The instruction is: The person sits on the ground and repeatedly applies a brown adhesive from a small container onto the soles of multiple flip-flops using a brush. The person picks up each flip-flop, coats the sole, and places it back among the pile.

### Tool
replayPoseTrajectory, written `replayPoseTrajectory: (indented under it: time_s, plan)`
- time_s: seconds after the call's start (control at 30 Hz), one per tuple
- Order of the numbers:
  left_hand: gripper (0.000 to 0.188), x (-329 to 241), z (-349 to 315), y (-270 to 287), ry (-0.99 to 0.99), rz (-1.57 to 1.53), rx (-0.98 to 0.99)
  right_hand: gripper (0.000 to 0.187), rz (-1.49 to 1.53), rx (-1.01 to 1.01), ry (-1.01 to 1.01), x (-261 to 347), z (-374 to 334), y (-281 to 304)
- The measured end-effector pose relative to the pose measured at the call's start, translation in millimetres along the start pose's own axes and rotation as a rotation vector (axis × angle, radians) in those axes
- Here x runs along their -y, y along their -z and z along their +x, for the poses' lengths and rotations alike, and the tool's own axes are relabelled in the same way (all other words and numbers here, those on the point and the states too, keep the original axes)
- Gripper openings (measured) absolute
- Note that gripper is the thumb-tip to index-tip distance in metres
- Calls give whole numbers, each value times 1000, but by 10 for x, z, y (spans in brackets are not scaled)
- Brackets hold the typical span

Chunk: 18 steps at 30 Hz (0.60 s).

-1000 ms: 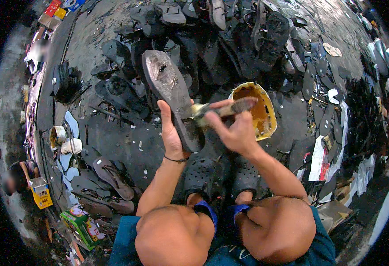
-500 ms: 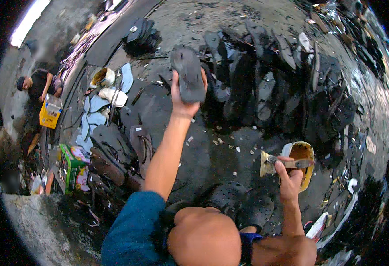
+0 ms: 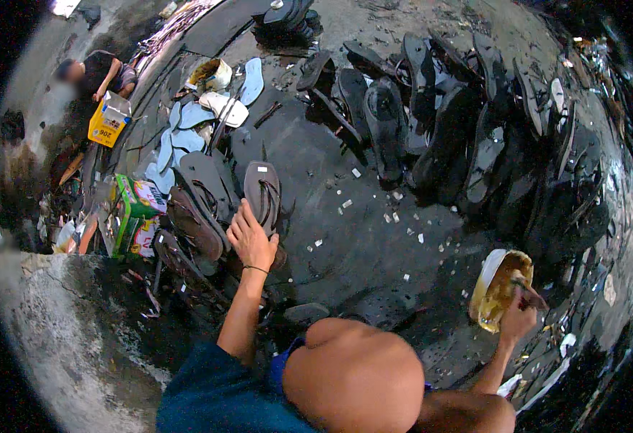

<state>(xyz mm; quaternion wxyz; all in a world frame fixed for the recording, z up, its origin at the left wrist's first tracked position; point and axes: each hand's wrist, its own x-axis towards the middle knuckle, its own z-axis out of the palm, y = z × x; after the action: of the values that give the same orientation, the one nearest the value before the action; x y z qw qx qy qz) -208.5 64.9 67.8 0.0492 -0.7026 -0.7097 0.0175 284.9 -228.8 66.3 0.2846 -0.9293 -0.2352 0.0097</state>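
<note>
My left hand (image 3: 253,242), fingers spread, is at the heel end of a dark flip-flop (image 3: 262,189) with a small white label on its footbed. Thumb and fingers lie on either side of that end, and nothing is lifted. In my right hand (image 3: 520,321) is a paintbrush (image 3: 530,294), held over a white tub (image 3: 484,281) smeared with yellow-brown paste. The brush's bristles are down inside the tub, mostly hidden. More dark flip-flops (image 3: 199,184) lie just left of my left hand.
Several black soles and sandals (image 3: 385,123) stand in rows ahead and to the right. Light-blue sole pieces (image 3: 186,137), a second tub (image 3: 214,74) and a green box (image 3: 132,216) are at left. Farther off, a person (image 3: 103,76) sits by a yellow box (image 3: 108,119).
My left hand has let go of the black sole it held up and has come back to the labelled flip-flop. My right hand has lowered the brush into the tub. The view has shifted.
</note>
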Motion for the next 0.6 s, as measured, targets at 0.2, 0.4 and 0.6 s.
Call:
replayPoseTrajectory:
  time_s: [0.2,0.4,0.6]
  plan:
    - [76,290,131,-299,-15,-203,-29,27,5,446,-86,27,-215,472]
    - [46,-524,-294,237,-272,-877,77,24,82,301,-174,65,-530,742]
    - [43,-1672,-721,-134,-668,-969,680,33,105,322,-127,193,-486,651]
